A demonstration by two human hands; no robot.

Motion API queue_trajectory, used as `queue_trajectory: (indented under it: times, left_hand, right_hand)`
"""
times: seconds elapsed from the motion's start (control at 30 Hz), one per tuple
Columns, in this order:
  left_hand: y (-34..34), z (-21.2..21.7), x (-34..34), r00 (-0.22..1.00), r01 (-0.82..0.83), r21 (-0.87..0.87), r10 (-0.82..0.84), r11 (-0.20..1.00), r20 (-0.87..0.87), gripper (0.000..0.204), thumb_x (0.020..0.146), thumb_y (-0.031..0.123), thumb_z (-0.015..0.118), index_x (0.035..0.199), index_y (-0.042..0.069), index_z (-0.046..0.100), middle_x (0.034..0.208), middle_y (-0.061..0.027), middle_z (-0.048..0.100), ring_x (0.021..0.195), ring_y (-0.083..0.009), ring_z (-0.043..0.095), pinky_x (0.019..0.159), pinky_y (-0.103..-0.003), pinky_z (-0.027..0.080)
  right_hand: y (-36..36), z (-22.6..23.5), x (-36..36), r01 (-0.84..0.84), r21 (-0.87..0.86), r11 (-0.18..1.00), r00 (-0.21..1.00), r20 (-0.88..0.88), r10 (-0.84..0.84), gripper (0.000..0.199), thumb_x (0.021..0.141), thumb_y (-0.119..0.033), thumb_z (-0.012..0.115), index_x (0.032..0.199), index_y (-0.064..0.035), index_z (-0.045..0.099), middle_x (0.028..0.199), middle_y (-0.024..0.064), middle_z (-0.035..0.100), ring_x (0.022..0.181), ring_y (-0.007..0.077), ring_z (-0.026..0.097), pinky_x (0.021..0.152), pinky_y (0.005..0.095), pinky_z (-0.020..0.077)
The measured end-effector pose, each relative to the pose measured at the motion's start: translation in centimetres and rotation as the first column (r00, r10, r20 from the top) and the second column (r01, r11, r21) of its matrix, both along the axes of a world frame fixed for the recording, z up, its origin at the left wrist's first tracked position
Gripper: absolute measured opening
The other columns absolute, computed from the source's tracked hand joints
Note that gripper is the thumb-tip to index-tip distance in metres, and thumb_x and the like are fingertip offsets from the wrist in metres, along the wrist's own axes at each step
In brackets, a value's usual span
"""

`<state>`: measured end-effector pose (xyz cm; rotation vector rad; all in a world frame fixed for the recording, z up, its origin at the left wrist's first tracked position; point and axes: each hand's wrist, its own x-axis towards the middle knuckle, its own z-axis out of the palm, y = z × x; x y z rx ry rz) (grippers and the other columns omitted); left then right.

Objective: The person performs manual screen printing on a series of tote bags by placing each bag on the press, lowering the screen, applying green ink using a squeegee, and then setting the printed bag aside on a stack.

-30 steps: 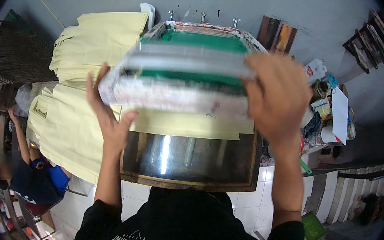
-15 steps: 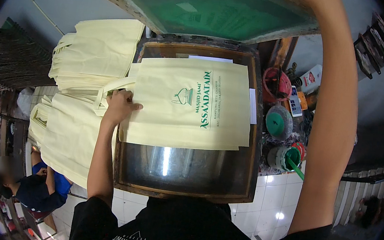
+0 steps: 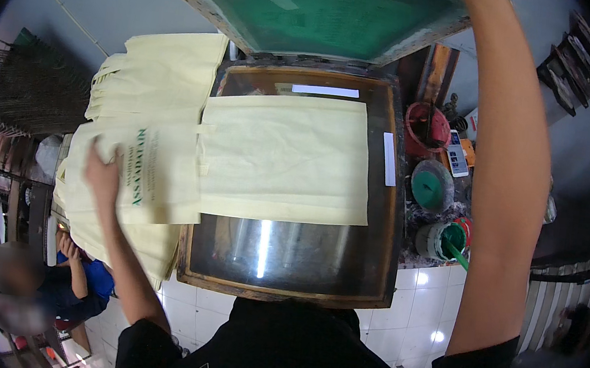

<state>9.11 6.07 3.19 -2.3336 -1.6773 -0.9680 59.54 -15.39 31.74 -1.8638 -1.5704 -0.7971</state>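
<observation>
My left hand (image 3: 102,169), blurred, grips a cream cloth bag (image 3: 170,171) with green print, above the left pile of bags. The printed bag's right edge reaches the left side of the board. A plain cream bag (image 3: 287,158) with no print on its upper face lies flat on the dark glassy board (image 3: 230,249) with a wooden frame. Over the far side a printing screen (image 3: 313,13) with green mesh stands tilted up. My right forearm (image 3: 505,170) stretches to the screen's right corner; the hand is past the top edge of the picture.
Left of the board lie piles of cream bags (image 3: 170,70). At the right stand a red bucket (image 3: 428,119), a bowl of green ink (image 3: 431,187), an ink tub (image 3: 433,241) with a green stick, and a phone (image 3: 458,154). A person (image 3: 65,282) sits at lower left.
My left hand has carried the printed bag left off the board, uncovering the plain bag and a white strip. The screen stays raised, with my right arm shifted slightly.
</observation>
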Motion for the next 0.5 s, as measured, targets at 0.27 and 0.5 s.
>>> queue_trajectory:
  times: [0.27,0.5]
  left_hand:
    - [-15.8,-8.3,35.7,0.599,0.687,-0.520,-0.801,0.507,0.010,0.085,0.094,0.065,0.058,0.161,0.020,0.033,0.168,-0.0258,0.015,0.158,-0.0403,0.008,0.124,-0.061,0.006]
    - [-19.0,-9.6,44.1,0.551,0.573,-0.651,-0.822,0.498,-0.144,0.089,0.093,0.076,0.044,0.165,0.028,0.021,0.171,-0.0234,-0.001,0.157,-0.0437,-0.008,0.120,-0.069,-0.004]
  right_hand:
    - [-0.2,0.0,0.5,0.002,-0.040,0.999,1.000,-0.012,-0.002,0.042,0.087,-0.034,0.076,0.101,0.0057,0.076,0.099,0.0294,0.072,0.094,0.0430,0.070,0.088,0.0470,0.0541]
    - [-0.8,-0.2,0.8,-0.019,-0.037,0.999,0.998,-0.054,0.017,0.037,0.088,-0.031,0.075,0.100,0.0034,0.077,0.099,0.0273,0.073,0.094,0.0425,0.070,0.087,0.0476,0.0539]
